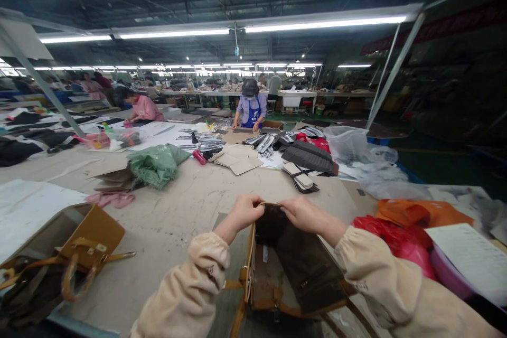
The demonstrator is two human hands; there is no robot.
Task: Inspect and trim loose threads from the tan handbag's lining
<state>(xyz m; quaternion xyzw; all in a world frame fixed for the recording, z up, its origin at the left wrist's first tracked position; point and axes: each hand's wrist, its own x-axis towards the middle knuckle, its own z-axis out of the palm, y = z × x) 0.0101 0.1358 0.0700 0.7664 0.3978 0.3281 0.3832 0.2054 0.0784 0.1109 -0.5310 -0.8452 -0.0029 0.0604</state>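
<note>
A brown handbag (312, 269) with tan trim stands at the near edge of the table, its wide opening turned toward me. Its dark lining and an inner zip show. My left hand (242, 215) pinches the far rim at its left corner. Along the same rim, a short gap away, my right hand (304, 215) grips with thumb and fingers. Tan straps hang at the bag's near side. To the left, a second tan handbag (95, 229) lies tipped over, its handle and straps loose on the table.
A green sack (156, 165), a pink cloth (111, 199) and beige panels (237, 158) lie farther back. Dark strip bundles (309, 156) are at centre right. Red and orange bags (420, 214) and a paper sheet (471, 259) sit at right. A co-worker (250, 105) works across the table.
</note>
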